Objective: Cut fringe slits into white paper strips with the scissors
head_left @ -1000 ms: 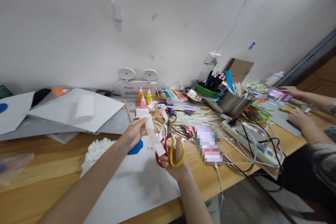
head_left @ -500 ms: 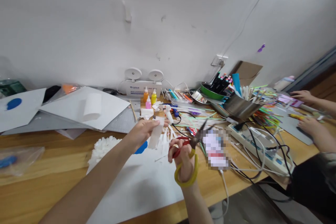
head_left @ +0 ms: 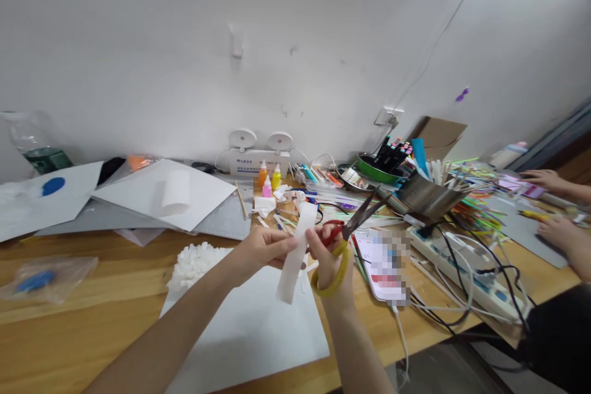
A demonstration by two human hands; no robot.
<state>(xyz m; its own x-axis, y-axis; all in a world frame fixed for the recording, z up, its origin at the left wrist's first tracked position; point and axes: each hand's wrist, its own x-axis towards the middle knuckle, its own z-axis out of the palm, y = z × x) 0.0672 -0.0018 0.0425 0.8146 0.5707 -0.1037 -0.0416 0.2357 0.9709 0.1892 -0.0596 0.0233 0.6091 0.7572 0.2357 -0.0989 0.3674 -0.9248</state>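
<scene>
A white paper strip [head_left: 292,261] is pinched between the thumb and fingers of my left hand [head_left: 265,250], and hangs slanting above a white sheet [head_left: 249,326]. My right hand [head_left: 330,265] has the red and yellow scissors [head_left: 342,243] around its fingers, with the blades parted and pointing up and right. The right thumb and a fingertip touch or nearly touch the strip's right edge. Behind my left wrist, a cluster of small white paper pieces [head_left: 196,265] lies on the sheet.
Right of the scissors lies a phone [head_left: 376,258] with a cable, then a power strip [head_left: 466,274] with cords. Small paint bottles [head_left: 276,177] stand at the back. White boards [head_left: 161,191] lie at left. Another person's hands [head_left: 556,234] are at far right.
The strip is now raised and more fully visible between my hands. My right hand has come up against the strip, with the scissors turned further right. The whole view has shifted slightly.
</scene>
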